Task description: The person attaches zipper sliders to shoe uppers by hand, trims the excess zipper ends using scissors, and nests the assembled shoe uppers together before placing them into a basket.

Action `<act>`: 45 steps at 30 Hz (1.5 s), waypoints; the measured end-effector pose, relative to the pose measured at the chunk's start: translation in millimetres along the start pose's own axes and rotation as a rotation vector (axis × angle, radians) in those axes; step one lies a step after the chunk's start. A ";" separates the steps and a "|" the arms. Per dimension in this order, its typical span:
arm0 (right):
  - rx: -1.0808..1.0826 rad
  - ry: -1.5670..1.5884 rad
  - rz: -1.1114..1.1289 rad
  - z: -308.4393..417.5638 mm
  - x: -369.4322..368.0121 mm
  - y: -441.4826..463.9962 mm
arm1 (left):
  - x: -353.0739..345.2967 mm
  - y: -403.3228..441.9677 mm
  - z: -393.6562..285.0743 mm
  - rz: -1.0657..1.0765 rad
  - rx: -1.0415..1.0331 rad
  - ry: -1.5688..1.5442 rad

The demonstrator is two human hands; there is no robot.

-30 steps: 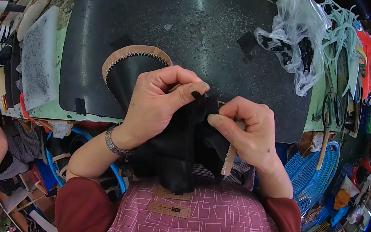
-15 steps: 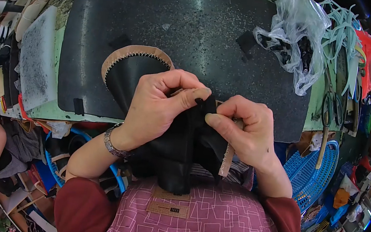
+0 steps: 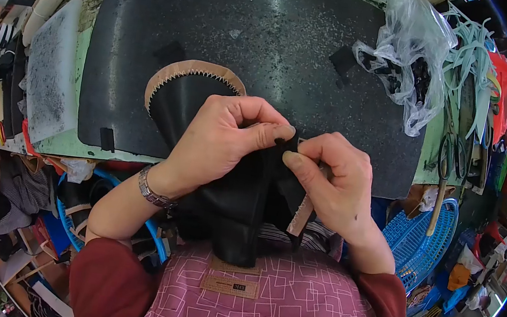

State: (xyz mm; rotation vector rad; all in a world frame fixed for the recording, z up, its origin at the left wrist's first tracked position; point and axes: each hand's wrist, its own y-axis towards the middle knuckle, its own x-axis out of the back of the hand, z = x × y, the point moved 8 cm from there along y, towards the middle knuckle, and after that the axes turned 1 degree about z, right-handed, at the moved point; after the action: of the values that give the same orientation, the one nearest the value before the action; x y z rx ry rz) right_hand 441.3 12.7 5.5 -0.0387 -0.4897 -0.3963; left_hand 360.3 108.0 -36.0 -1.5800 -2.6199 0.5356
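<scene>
Both hands pinch a black leather piece [image 3: 238, 198] in front of my chest. My left hand [image 3: 221, 138], with a wrist watch below it, closes thumb and fingers on its upper edge. Close beside it, my right hand [image 3: 335, 176] pinches the same piece, fingertips a short gap from the left ones. A tan band with zigzag stitching [image 3: 198, 69] borders the curved part that rests on the dark board behind my left hand. Another tan stitched strip [image 3: 301, 217] hangs below my right hand. The lower end of the leather lies against my patterned apron [image 3: 285, 299].
The dark board [image 3: 270, 38] covers a green table. Clear plastic [image 3: 410, 57], scissors [image 3: 452, 151] and pale green strips [image 3: 472, 53] lie at the right. Blue baskets [image 3: 420, 237] stand below both sides. A speckled white slab [image 3: 48, 74] and another person [image 3: 22, 191] are at the left.
The stitched strip under my right hand has swung left. The curved banded part and my left hand have shifted slightly right, and both hands keep their pinch.
</scene>
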 end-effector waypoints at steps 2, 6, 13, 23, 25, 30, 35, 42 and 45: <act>0.011 -0.028 0.004 0.4 -0.9 -0.1 | -1.7 0.7 2.6 0.043 0.011 -0.070; 0.062 -0.056 -0.049 4.1 -2.0 -0.2 | -2.3 1.5 0.9 0.042 -0.002 -0.002; 0.188 -0.196 -0.112 13.4 -1.1 0.1 | 0.6 0.1 0.7 0.038 0.021 0.016; 0.079 -0.044 -0.178 21.6 3.7 9.3 | -0.5 2.9 6.4 0.001 -0.061 0.067; 0.237 -0.144 -0.181 23.1 0.8 9.8 | -2.9 0.8 3.8 0.027 -0.038 0.122; 0.618 -0.310 -0.114 42.1 -6.6 -3.5 | -2.1 -3.6 7.1 0.012 0.012 0.102; 0.760 -0.420 -0.064 45.3 -15.4 -20.5 | 2.9 -3.4 5.5 -0.019 0.006 0.151; 0.656 -0.569 -0.046 50.2 -18.4 -19.2 | 1.0 -2.5 6.8 0.033 0.005 0.067; 0.641 -0.621 -0.040 51.1 -19.9 -20.0 | -0.2 -2.0 7.2 0.058 0.026 0.073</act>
State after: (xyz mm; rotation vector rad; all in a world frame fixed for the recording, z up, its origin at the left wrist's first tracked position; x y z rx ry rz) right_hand 394.6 8.1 40.2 0.4822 -1.2142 -0.2455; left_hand 357.2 105.0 -42.1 -1.6404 -2.5108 0.5027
